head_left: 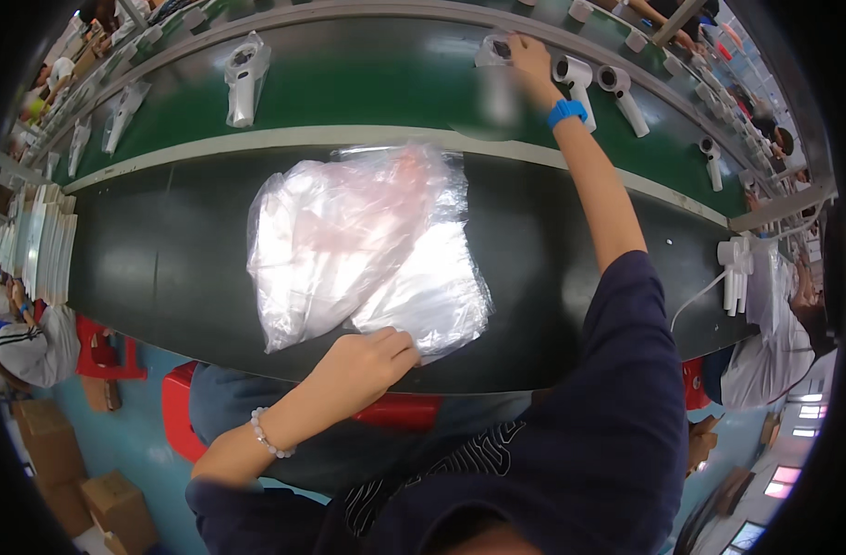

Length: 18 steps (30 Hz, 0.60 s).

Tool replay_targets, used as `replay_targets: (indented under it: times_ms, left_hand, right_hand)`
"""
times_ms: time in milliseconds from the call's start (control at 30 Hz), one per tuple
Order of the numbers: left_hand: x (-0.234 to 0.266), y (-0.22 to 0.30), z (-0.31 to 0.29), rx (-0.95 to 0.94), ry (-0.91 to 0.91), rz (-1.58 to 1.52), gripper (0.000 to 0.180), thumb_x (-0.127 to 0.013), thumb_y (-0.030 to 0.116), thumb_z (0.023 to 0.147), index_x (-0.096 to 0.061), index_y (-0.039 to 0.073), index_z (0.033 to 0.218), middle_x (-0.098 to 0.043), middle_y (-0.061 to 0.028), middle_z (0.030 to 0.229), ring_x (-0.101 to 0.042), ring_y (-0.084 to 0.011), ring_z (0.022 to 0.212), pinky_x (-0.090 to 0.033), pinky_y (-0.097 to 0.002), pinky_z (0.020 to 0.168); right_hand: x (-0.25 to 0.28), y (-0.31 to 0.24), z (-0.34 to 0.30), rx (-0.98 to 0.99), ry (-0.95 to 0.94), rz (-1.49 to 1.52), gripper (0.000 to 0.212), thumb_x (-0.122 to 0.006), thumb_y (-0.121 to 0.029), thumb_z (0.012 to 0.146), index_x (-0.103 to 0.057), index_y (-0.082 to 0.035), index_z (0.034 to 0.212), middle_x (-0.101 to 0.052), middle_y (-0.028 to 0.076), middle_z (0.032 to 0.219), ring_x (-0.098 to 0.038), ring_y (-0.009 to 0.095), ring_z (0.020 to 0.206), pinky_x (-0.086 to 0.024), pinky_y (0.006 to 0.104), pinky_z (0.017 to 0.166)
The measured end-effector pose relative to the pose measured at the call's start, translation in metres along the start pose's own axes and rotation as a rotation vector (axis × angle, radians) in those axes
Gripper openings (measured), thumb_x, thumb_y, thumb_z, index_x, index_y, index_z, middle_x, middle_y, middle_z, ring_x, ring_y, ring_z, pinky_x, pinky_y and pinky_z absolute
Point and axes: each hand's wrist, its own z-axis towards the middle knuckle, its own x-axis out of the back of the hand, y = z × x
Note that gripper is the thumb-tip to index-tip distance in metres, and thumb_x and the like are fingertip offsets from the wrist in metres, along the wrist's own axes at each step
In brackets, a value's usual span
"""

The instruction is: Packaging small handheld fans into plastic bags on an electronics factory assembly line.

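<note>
Two piles of clear plastic bags lie overlapping on the dark table before me: a crumpled, pinkish plastic bag pile (317, 236) and a flatter stack of clear plastic bags (432, 287). My left hand (372, 365) is closed, its fingertips pinching the near edge of the flat stack. At the far side my right hand (531, 67) reaches over the green belt, its fingers closed on the head of a bagged white hair dryer (500, 92). That dryer's handle is smeared by motion. Right beside the hand lie two unbagged white hair dryers, one (576, 79) nearer and another (624, 97) farther right.
On the green conveyor belt (349, 79) lie more dryers, including a bagged one (246, 79) on the left. A pale rail (284, 139) divides belt from table. Pale flat pieces (39, 240) stack at the left end; a corded white device (735, 273) stands right. Other people sit on both sides.
</note>
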Motion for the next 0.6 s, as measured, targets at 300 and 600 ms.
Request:
replay_targets:
  times_ms: [300,600]
  left_hand:
    - [0.022,-0.004,-0.009,0.159,0.198,-0.345,0.02,-0.055,0.001,0.082,-0.059,0.003,0.101,-0.059,-0.0125,0.081,-0.061,-0.032,0.068,-0.049,-0.0396,0.061]
    - [0.027,-0.007,-0.004,0.256,0.17,-0.368,0.011,-0.061,0.006,0.088,-0.057,0.005,0.098,-0.064,-0.0124,0.086,-0.065,-0.0288,0.072,-0.051,-0.0338,0.062]
  right_hand:
    - [0.042,0.047,0.031,0.39,-0.341,-0.654,0.062,-0.063,-0.027,0.075,-0.046,-0.012,0.133,-0.05,0.022,0.131,-0.05,0.042,0.117,-0.041,0.0503,0.098]
    - [0.053,0.085,0.019,0.277,-0.211,-0.892,0.073,-0.063,-0.023,0.076,-0.035,-0.031,0.143,-0.051,0.018,0.131,-0.05,0.051,0.114,-0.046,0.0599,0.088]
